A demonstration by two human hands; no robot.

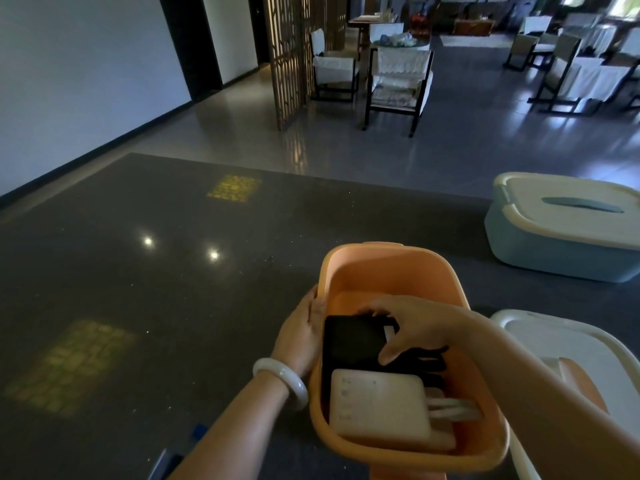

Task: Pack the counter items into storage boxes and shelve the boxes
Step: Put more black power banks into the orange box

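Dark counter [138, 271] | blue box [561, 244] lidded | left grip [301, 330] flat on orange box [391, 268] | right grip [412, 327] pinches black device [349, 344]

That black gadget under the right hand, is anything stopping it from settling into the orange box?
Nothing visible blocks it. The black device already lies inside the orange box, beside a white device. The right hand holds it; the left hand steadies the box's side.
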